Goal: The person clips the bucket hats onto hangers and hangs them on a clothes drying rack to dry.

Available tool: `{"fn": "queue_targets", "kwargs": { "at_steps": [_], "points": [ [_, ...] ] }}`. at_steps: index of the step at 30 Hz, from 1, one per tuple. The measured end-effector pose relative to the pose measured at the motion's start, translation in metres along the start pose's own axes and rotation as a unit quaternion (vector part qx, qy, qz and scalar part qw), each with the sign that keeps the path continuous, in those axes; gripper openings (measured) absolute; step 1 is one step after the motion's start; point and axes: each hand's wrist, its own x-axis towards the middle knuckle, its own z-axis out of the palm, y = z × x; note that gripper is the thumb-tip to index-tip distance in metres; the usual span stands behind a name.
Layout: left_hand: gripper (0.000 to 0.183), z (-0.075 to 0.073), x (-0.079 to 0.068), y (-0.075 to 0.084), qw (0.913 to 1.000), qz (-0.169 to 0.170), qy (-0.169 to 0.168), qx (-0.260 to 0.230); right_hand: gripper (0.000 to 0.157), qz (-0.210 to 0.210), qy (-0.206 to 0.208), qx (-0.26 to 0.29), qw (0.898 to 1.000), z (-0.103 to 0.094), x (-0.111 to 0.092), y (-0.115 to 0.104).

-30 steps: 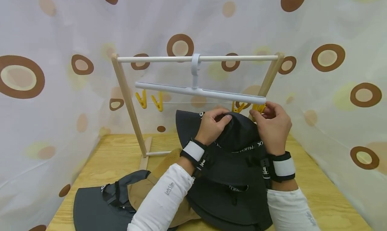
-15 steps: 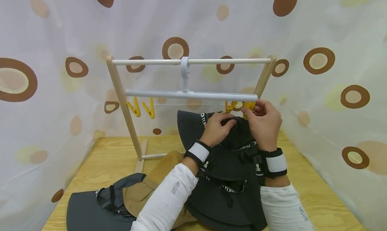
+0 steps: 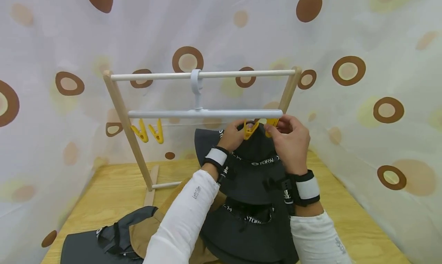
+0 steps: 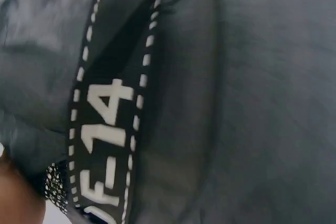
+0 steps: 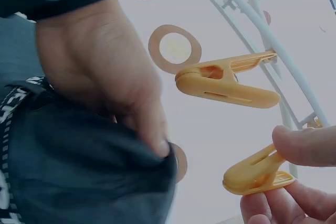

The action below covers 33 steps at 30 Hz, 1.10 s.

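My left hand (image 3: 232,137) pinches the top edge of a dark hat (image 3: 241,179), which hangs down with white lettering on its bands. In the left wrist view, dark cloth with a lettered band (image 4: 107,114) fills the frame. My right hand (image 3: 293,141) pinches a yellow clothespin (image 5: 252,174) between thumb and fingers, below the right end of a white hanger (image 3: 207,113). A second yellow clothespin (image 5: 226,82) hangs free, just in front of my left fingers in the head view. The hat's edge is apart from the held clothespin.
The hanger hooks over the white rail (image 3: 155,76) of a wooden rack (image 3: 127,133). Two more yellow clothespins (image 3: 157,131) hang at its left. A grey hat (image 3: 89,245) and a tan hat (image 3: 143,233) lie on the wooden table (image 3: 114,191).
The hanger, tilted down to the right before, is level now. My left hand and the hat have come closer to the clothespins. The head view has shifted, so the rack appears further left.
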Motion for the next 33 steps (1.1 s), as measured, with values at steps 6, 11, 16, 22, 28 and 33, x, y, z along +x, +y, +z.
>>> {"fn": "queue_targets", "kwargs": {
  "at_steps": [6, 11, 16, 22, 28, 33],
  "points": [
    [0.029, -0.008, 0.013, 0.009, 0.9837, -0.053, -0.122, -0.121, 0.040, 0.000, -0.007, -0.022, 1.000, -0.002, 0.001, -0.003],
    [0.026, -0.006, 0.017, 0.014, 0.9724, -0.040, -0.224, -0.052, 0.039, -0.003, -0.001, -0.038, 0.999, -0.003, 0.004, -0.002],
    [0.030, 0.002, 0.018, 0.019, 0.9732, -0.014, -0.229, -0.011, 0.037, -0.007, 0.004, -0.037, 0.999, -0.006, 0.006, 0.000],
    [0.029, 0.004, 0.015, 0.026, 0.9741, -0.008, -0.226, -0.017, 0.034, -0.015, 0.016, -0.031, 0.999, -0.007, 0.008, 0.001],
    [0.025, 0.000, 0.011, 0.026, 0.9734, -0.004, -0.225, -0.046, 0.034, -0.017, 0.015, -0.027, 0.999, -0.008, 0.008, -0.002],
    [0.024, -0.003, 0.005, 0.023, 0.9736, -0.009, -0.219, -0.062, 0.031, -0.019, 0.015, -0.021, 0.999, -0.006, 0.006, -0.001]
  ]
}}
